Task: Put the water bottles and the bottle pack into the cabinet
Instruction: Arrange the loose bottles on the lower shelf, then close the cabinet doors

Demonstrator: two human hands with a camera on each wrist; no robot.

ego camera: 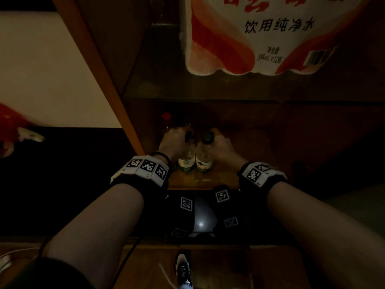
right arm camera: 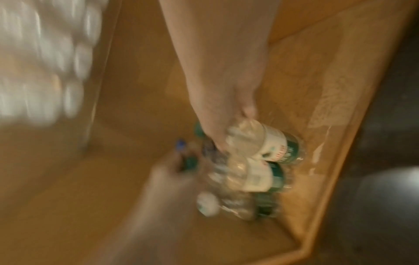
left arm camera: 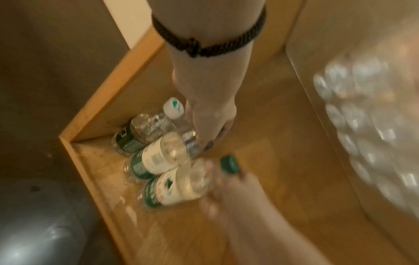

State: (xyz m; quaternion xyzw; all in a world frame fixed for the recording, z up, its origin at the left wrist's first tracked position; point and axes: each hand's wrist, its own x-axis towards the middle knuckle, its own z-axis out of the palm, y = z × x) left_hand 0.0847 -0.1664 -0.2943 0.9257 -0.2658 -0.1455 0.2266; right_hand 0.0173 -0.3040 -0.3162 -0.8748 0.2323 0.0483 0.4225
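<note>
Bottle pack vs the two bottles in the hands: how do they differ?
The bottle pack is a wrapped bundle, red and white print; the two bottles are loose, with green and white labels. The pack sits on the upper shelf untouched; the bottles stand on the lower shelf, left hand and right hand gripping their necks. Both are inside the cabinet.

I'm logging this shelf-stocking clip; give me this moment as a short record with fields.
place: lower shelf of a wooden cabinet
left hand: grips the neck of a bottle
right hand: grips a green-capped bottle by its top
bottles: those two stand side by side near the shelf's left front corner; two more bottles are behind them
bottle pack: on the shelf above, at the right
blur: wrist views smeared, finer detail unclear
</note>
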